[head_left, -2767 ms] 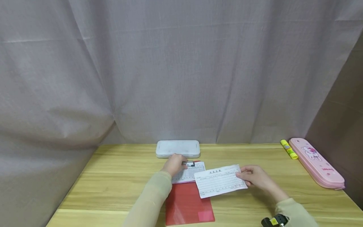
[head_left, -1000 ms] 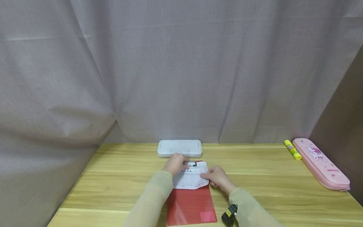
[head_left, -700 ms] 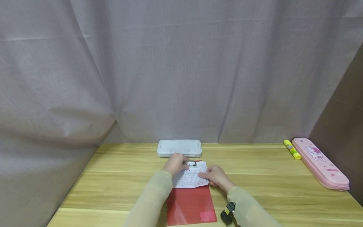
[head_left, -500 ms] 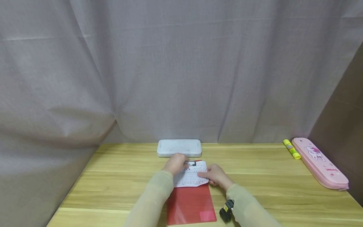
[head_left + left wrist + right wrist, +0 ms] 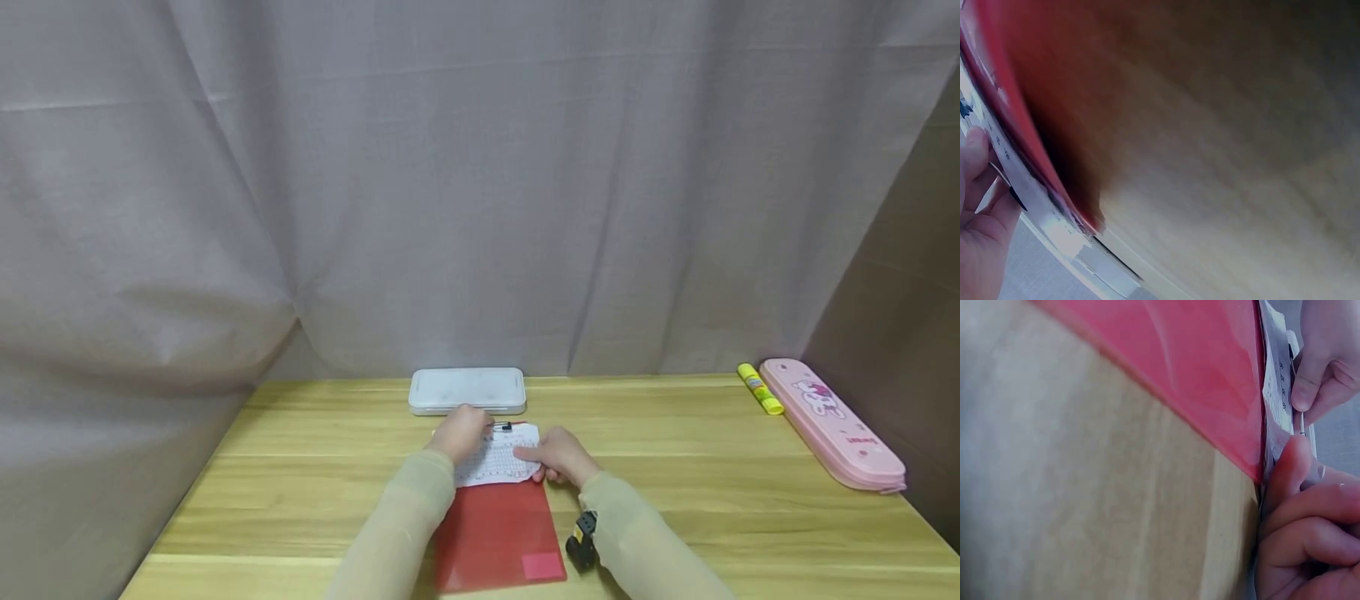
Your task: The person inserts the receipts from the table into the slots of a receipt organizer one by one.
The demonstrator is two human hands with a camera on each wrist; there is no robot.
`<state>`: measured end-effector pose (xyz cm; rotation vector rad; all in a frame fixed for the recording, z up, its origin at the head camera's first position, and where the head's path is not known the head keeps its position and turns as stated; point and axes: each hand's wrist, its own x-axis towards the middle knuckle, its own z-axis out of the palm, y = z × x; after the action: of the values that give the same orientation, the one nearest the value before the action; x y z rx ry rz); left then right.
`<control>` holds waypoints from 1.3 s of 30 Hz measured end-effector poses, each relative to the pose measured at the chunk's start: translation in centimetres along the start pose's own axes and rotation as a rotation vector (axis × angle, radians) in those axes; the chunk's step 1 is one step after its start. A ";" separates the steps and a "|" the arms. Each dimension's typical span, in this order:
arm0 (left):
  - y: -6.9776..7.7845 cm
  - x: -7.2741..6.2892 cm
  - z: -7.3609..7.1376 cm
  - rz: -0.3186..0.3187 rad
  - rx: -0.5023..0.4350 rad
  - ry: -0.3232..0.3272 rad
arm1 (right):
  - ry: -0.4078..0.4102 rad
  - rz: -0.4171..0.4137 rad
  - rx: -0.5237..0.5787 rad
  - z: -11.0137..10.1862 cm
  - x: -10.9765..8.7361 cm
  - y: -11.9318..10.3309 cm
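Observation:
A red clipboard (image 5: 498, 533) lies on the table with printed paper forms (image 5: 491, 467) across its upper part. At its top edge my left hand (image 5: 459, 435) pinches the metal clip (image 5: 506, 427), thumb and fingers on either side of it in the right wrist view. My right hand (image 5: 562, 457) holds the right edge of the top form, its thumb (image 5: 1291, 465) on the paper and the other fingers curled beneath. The form's upper edge reaches up to the clip. My left hand hides the left part of the papers.
A white flat case (image 5: 467, 390) stands just behind the clipboard. At the far right lie a yellow glue stick (image 5: 760, 389) and a pink pencil case (image 5: 832, 425). A grey curtain (image 5: 480, 183) hangs behind the wooden table (image 5: 300, 483).
My right hand has brought the form from the right onto the papers and slid it up toward the clip. My left hand has stayed at the clip.

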<state>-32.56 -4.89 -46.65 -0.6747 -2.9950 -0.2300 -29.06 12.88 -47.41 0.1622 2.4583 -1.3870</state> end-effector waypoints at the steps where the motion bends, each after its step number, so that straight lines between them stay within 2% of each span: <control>1: 0.0 0.0 0.0 0.007 0.002 0.004 | -0.001 0.009 0.000 0.0 0.1 -0.1; 13: -0.2 0.1 0.1 0.035 0.007 0.017 | -0.018 0.054 -0.013 -0.2 0.3 -0.1; 18: -0.3 0.2 -0.2 0.041 -0.025 0.013 | -0.023 0.058 0.000 -0.2 0.3 0.0; 28: -0.2 0.2 -0.4 0.010 -0.059 -0.017 | -0.041 0.064 0.047 -0.3 0.6 0.4; 36: -0.4 0.2 -0.4 0.059 -0.055 0.029 | -0.005 0.062 -0.002 -0.2 0.4 0.0; 39: -0.3 0.2 -0.3 0.053 -0.054 0.026 | 0.008 0.060 0.005 -0.2 0.4 -0.1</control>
<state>-32.91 -5.14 -46.41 -0.7488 -2.9517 -0.3152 -29.46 12.91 -47.33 0.2412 2.4362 -1.3704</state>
